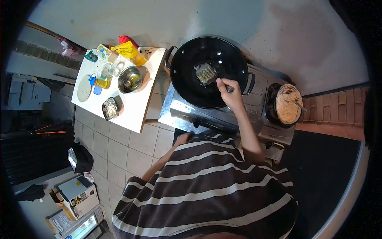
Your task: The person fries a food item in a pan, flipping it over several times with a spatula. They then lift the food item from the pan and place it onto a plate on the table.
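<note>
My right hand (234, 95) is closed around the dark handle of what looks like a slotted turner (207, 73). Its striped head lies low in a large black wok (187, 85), over a small pale, shiny patch at the bottom. The wok has two side handles and sits on the left part of a steel gas stove (187, 109). Lower down, my left hand (184, 138) hangs near the stove's front edge, beside my striped shirt; its fingers are too indistinct to read.
A pot of orange-beige food (288, 104) with a spoon stands on the right burner. On the white table (133, 113) at left are a steel bowl (130, 79), a black dish (110, 108), a plate (84, 88), an oil bottle (102, 83) and a yellow packet (129, 51).
</note>
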The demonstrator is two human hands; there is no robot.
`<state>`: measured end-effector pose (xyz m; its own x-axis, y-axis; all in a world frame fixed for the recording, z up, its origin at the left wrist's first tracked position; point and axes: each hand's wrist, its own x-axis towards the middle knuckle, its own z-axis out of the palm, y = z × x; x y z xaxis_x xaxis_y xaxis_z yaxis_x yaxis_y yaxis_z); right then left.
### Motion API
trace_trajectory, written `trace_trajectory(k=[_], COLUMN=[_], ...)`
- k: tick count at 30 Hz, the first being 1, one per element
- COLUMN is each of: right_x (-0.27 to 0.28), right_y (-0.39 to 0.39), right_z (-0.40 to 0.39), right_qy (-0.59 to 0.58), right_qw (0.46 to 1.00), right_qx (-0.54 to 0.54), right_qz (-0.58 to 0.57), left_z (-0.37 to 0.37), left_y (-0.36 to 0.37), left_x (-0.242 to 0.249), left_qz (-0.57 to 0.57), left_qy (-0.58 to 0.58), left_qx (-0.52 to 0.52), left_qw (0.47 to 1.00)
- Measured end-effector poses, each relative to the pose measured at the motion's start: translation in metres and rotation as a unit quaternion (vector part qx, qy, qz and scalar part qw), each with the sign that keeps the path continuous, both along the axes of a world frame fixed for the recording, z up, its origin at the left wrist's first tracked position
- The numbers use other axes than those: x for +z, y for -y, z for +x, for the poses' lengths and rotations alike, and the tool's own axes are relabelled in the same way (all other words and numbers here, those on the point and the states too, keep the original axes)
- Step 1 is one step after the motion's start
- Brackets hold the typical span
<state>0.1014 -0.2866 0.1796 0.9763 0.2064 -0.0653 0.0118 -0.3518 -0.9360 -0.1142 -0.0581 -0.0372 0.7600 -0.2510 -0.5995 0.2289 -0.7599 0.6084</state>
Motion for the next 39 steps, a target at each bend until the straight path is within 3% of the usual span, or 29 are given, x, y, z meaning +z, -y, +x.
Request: trace_trajectory(k=[2, 3, 4, 6, 9, 14, 16, 26, 32, 39], right_x=[-0.013, -0.019, -0.018, -0.009, 0.006, 0.017, 0.022, 0.022, 0.025, 0.032], right_y=[-0.001, -0.001, -0.001, 0.0, 0.006, 0.019, 0.023, 0.015, 0.01, 0.013], right_z=[-0.001, -0.001, -0.001, -0.003, -0.007, -0.011, -0.012, -0.018, -0.015, -0.012], right_qy=[0.032, 0.069, 0.069, 0.066, 0.032, 0.073, 0.162, 0.195, 0.159, 0.227], right_qw=[0.999, 0.997, 0.997, 0.996, 0.995, 0.988, 0.984, 0.98, 0.987, 0.973], right_qx=[-0.019, -0.036, -0.035, -0.025, -0.017, -0.04, -0.028, 0.022, -0.001, -0.011], right_qz=[0.005, 0.011, 0.011, 0.059, 0.097, 0.128, 0.072, 0.001, -0.019, -0.026], left_z=[0.003, 0.006, 0.017, 0.03, 0.044, 0.051, 0.049, 0.055, 0.056, 0.054], left_y=[-0.009, -0.016, -0.017, -0.02, -0.019, -0.012, -0.006, -0.009, -0.006, -0.008], left_x=[0.004, 0.017, 0.056, 0.085, 0.117, 0.113, 0.11, 0.114, 0.123, 0.121], left_qz=[-0.039, -0.071, -0.101, -0.03, 0.046, 0.11, 0.146, 0.234, 0.209, 0.202], left_qy=[0.142, 0.159, 0.176, 0.318, 0.361, 0.351, 0.349, 0.299, 0.271, 0.294], left_qx=[0.083, 0.128, 0.173, 0.187, 0.187, 0.125, 0.116, 0.066, 0.096, 0.095], left_qw=[0.986, 0.976, 0.964, 0.929, 0.913, 0.921, 0.918, 0.923, 0.935, 0.93])
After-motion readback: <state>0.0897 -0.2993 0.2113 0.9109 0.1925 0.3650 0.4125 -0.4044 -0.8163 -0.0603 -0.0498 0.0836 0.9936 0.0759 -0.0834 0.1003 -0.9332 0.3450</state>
